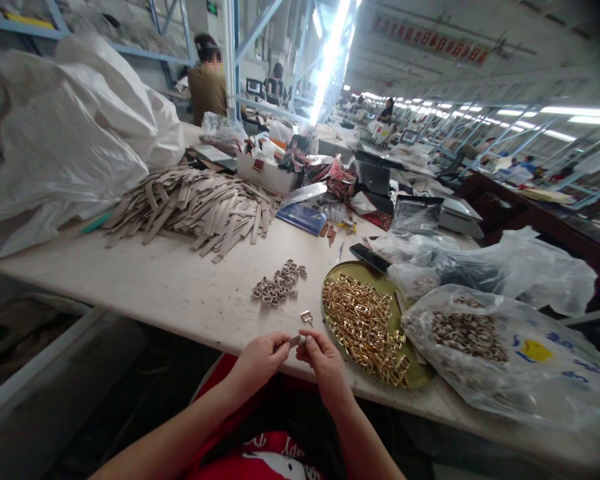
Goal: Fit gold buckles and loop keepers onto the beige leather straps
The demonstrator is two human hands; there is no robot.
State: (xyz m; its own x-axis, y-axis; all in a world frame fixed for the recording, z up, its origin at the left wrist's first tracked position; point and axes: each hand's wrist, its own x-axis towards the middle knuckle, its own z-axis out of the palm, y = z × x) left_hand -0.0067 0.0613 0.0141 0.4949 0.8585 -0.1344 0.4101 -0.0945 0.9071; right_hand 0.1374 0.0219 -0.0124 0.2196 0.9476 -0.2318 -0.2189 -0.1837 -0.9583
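A tiny grey-beige piece (295, 341), its exact material too small to tell, lies roughly level between the fingertips — pinched tight by the left hand (257, 364) and right hand (325, 365), neither released. A small gold metal buckle (307, 317) rests just ahead, nearer the right hand, on the pale worktable (155, 280), beside a round brass tray (375, 360) heaped with gold rectangular rings (363, 327).

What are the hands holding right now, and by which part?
The left hand and right hand pinch a small tan strip piece at its end between their fingertips; the fingers hide most of it.
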